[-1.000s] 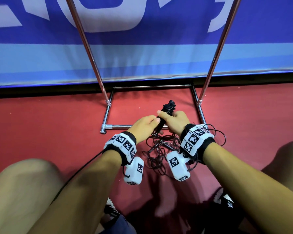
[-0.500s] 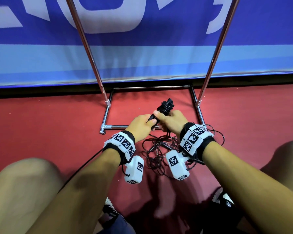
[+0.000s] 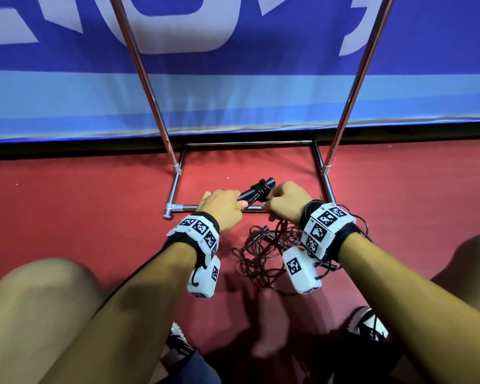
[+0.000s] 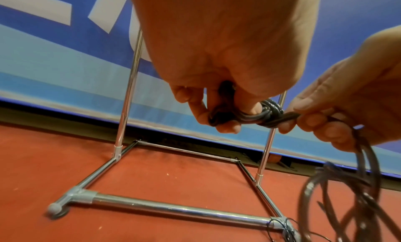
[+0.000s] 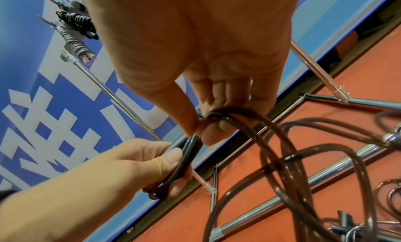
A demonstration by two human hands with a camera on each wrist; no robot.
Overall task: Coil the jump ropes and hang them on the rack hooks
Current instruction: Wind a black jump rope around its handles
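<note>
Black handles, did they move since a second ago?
Yes. The black handles have tipped flatter, and their far end has dropped closer to the rack's front bar.

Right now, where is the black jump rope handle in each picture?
Head: the handles sit at centre, between both hands, above the rack base.
Left wrist: centre right, in the left hand's fingers.
Right wrist: lower centre, in the left hand.
Shared landmark: the chrome rack base bar.
</note>
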